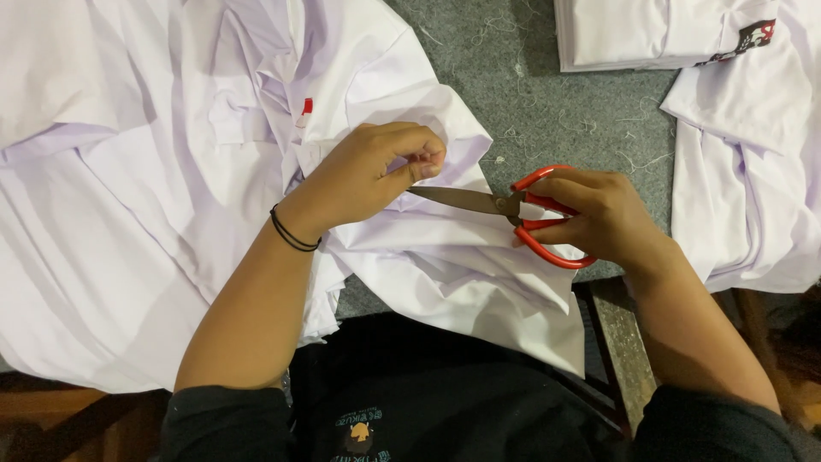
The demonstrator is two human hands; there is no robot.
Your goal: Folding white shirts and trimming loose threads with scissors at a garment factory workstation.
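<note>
My left hand (368, 175) pinches a fold of the white shirt (445, 265) at centre | scissors (513, 210) at its 3 o'clock, blades nearly shut, tip at my fingertips (428, 167) | my right hand (599, 214) grips the red handles | folded shirts (650, 34) at 1 o'clock on grey felt (547, 111).

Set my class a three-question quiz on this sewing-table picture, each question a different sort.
1. True or false: the right hand holds the red-handled scissors.
2. What does the left hand pinch?
A) white garment
B) a ruler
C) a needle
3. Fill in: the left wrist wears a black ___.

Key: 1 true; 2 A; 3 band.
</note>
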